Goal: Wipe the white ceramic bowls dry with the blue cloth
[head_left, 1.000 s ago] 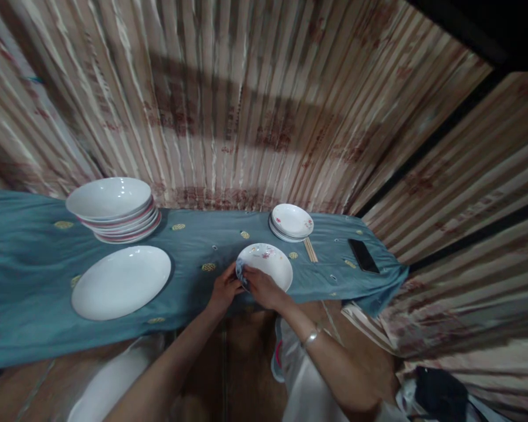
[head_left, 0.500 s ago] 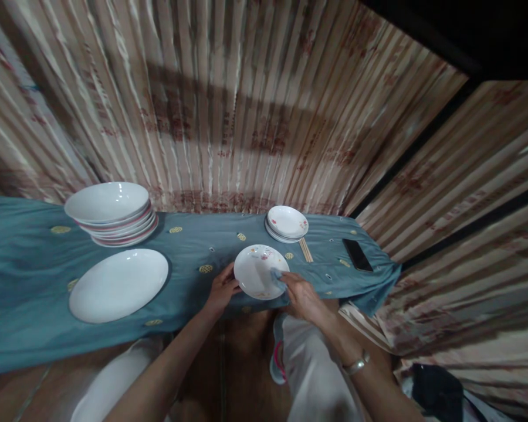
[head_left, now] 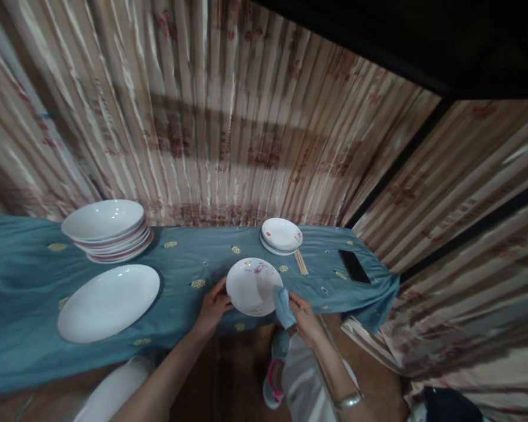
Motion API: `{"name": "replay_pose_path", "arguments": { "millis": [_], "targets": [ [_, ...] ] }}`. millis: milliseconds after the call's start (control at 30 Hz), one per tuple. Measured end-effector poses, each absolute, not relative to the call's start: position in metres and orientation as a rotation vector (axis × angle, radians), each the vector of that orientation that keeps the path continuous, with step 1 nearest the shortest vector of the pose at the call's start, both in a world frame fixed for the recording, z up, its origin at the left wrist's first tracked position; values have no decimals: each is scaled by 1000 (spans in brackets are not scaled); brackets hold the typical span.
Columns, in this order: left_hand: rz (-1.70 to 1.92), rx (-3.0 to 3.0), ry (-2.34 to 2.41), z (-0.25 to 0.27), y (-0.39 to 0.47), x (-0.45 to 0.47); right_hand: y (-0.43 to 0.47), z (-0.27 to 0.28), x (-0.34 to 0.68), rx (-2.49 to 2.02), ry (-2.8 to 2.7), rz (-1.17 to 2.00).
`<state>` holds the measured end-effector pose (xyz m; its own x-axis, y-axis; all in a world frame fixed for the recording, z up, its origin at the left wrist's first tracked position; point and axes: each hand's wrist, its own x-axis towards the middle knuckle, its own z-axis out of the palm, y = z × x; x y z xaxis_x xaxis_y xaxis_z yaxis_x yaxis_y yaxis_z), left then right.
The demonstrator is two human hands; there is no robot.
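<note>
A white plate with a floral pattern is held over the front part of the cloth-covered table. My left hand grips its left rim, thumb near the edge and the other fingers partly hidden. At the plate's right edge, my right hand is closed on a light blue cloth, which hangs over the rim. Behind the plate stands a short stack of similar floral plates, with a few chopsticks lying beside it.
A large white oval platter lies at the left, in front of a tall stack of dishes. A black phone rests toward the right end of the teal tablecloth. Pleated curtains hang right behind the table.
My right hand has drawn the blue cloth from the plate's inner surface out to its right rim, and more of the cloth shows. My left hand still holds the plate. The view has shifted slightly.
</note>
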<state>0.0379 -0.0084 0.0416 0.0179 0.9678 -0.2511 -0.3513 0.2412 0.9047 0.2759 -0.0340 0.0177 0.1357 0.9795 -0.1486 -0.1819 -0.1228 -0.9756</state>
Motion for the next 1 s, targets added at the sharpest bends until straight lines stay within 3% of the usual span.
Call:
{"name": "replay_pose_path", "arguments": {
  "millis": [167,567,1000],
  "targets": [
    [1252,811,1041,56,-7,49,-35,35,284,-1114,-736,1398],
    [1304,899,918,102,101,124,65,87,327,-1039,-687,1032],
    [1289,1203,1115,62,192,156,124,58,349,-1082,-626,944]
  ]
}}
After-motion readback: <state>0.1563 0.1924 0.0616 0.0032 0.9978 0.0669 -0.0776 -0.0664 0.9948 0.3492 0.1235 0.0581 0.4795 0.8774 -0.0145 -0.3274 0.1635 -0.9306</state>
